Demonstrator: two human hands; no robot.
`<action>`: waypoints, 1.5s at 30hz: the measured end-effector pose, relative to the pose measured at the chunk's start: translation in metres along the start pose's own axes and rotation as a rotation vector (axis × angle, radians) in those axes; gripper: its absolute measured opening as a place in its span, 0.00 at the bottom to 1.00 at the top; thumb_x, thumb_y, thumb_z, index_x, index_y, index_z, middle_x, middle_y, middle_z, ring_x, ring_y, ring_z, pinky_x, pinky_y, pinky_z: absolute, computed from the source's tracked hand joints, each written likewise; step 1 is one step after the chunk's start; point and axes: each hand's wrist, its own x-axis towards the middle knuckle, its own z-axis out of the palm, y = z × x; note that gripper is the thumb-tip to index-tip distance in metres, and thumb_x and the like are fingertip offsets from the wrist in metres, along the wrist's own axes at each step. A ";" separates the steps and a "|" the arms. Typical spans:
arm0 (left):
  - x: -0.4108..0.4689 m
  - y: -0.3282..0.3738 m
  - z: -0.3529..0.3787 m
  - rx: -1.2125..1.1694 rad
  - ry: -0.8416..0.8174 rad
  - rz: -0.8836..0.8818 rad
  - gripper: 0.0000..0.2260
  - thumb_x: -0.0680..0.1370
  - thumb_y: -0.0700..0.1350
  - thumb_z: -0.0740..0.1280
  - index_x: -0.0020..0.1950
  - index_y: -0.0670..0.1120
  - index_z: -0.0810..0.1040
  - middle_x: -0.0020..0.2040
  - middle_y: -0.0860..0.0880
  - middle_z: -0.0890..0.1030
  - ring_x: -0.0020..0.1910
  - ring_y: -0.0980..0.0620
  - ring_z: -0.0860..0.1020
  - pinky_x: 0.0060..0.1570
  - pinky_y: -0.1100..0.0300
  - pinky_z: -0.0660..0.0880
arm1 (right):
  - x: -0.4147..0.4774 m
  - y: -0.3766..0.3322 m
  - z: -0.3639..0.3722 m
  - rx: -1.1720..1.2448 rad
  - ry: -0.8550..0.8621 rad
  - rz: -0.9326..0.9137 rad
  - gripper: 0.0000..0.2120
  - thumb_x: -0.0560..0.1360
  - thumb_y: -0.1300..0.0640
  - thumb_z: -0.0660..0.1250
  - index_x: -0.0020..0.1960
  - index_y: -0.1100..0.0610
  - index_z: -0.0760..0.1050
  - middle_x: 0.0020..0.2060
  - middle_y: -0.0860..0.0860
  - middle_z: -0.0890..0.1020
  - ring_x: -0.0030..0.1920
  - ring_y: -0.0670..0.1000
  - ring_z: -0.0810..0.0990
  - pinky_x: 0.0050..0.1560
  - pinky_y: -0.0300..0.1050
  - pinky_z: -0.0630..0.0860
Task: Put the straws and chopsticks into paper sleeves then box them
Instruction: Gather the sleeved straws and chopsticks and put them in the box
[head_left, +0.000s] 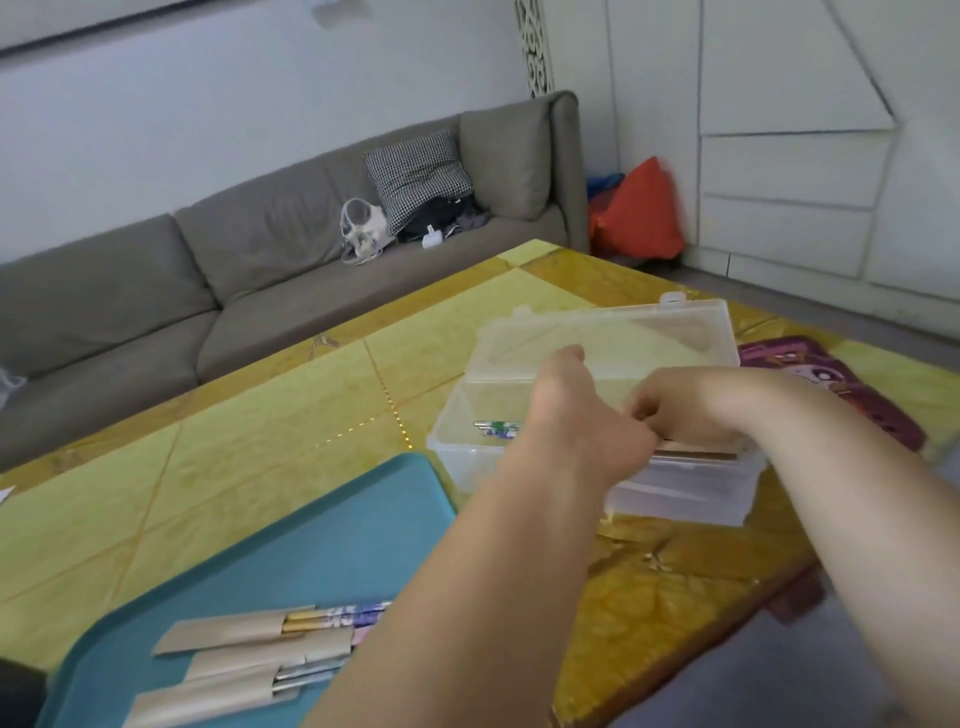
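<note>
Nearest, well back and to the left of both grips, on the teal tray (363, 519): three sleeved sets (244, 657), metal and patterned tips poking out of the open ends, not yet boxed. Forward of that, over the clear box (457, 452) on the counter (260, 441): the left grip (582, 426), back turned to the camera, thumb raised, fingers curled under and hidden, so cannot tell whether holding anything. Touching it on the right: the right grip (680, 410), fingers curled and seemingly pinching a sleeved piece (696, 455), a brown strip with a bright edge just below the knuckles, lying along the near wall of the box. Left of the grips, down inside the box: a few tips of boxed pieces (496, 428). Likely trouble from here: letting go with the piece resting on the rim rather than inside, then losing it onto the counter; tilting it open end down and spilling the contents out of the paper; squeezing too hard and creasing the sleeve; bearing down on the light box and skating it toward the counter edge near on the right. Just beyond the grips: the lid (649, 332), standing open and leaning back, easy to knock shut with a raised thumb or wrist. Far behind: a grey couch (156, 291).
</note>
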 end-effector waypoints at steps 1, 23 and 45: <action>-0.003 0.005 -0.003 0.025 -0.044 -0.009 0.31 0.80 0.51 0.60 0.77 0.45 0.48 0.74 0.37 0.56 0.66 0.36 0.67 0.66 0.44 0.66 | -0.001 0.001 0.000 0.004 0.004 -0.006 0.15 0.76 0.60 0.60 0.36 0.45 0.74 0.36 0.41 0.76 0.40 0.47 0.74 0.42 0.39 0.69; -0.095 0.097 -0.242 1.650 0.480 0.772 0.09 0.80 0.44 0.61 0.57 0.57 0.74 0.53 0.58 0.79 0.52 0.57 0.78 0.47 0.66 0.72 | 0.006 -0.136 0.071 -0.141 0.436 -0.511 0.12 0.76 0.52 0.62 0.59 0.48 0.77 0.58 0.48 0.78 0.61 0.51 0.72 0.60 0.45 0.68; -0.122 0.088 -0.327 2.215 0.514 0.657 0.21 0.75 0.64 0.54 0.63 0.57 0.71 0.60 0.56 0.69 0.57 0.52 0.72 0.59 0.60 0.66 | 0.033 -0.182 0.117 -0.285 -0.097 -0.463 0.15 0.75 0.48 0.66 0.59 0.51 0.74 0.47 0.48 0.75 0.44 0.48 0.70 0.31 0.35 0.61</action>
